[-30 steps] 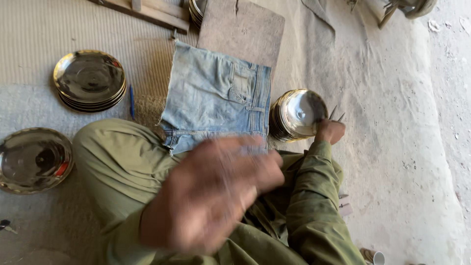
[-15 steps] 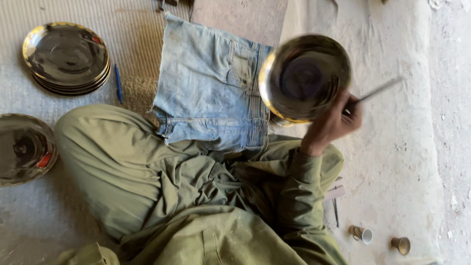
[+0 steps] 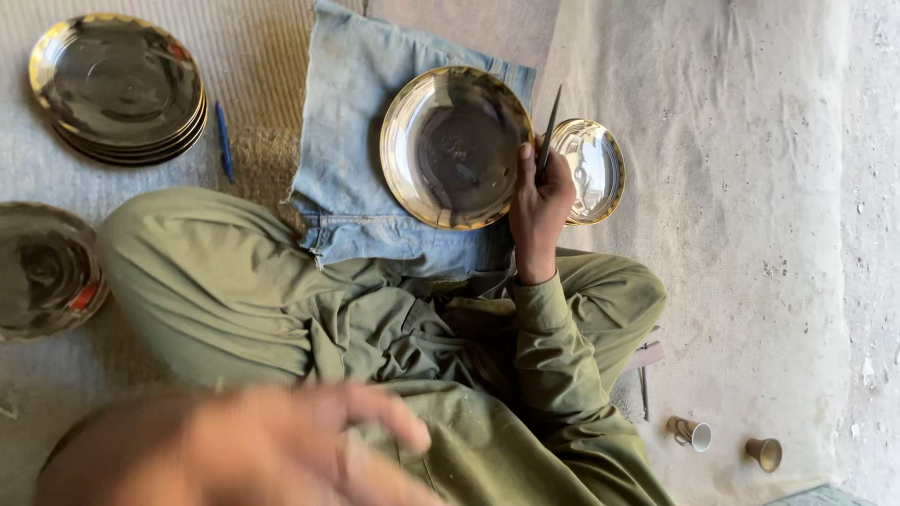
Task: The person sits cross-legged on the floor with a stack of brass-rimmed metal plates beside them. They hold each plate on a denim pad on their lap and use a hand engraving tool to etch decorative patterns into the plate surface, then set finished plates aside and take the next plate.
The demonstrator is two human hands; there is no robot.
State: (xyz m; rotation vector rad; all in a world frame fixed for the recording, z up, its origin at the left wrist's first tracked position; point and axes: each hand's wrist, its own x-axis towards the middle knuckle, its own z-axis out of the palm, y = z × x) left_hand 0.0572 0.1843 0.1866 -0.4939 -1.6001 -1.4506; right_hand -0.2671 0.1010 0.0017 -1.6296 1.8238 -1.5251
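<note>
Denim cloth [image 3: 356, 159] covers the floor; right hand [image 3: 539, 211] grips a brass plate [image 3: 455, 145] by its rim and a slim tool [image 3: 548, 131] pointing away. Left hand [image 3: 253, 450], blurred, open, empty, hangs nearer the body.

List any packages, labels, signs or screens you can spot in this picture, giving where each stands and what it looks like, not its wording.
No packages, signs or screens show.
Possible label: a small red patch on the blurred metal dish at the left edge, too unclear to confirm.
The right hand holds a brass plate and a thin dark tool; neither bears a label.
</note>
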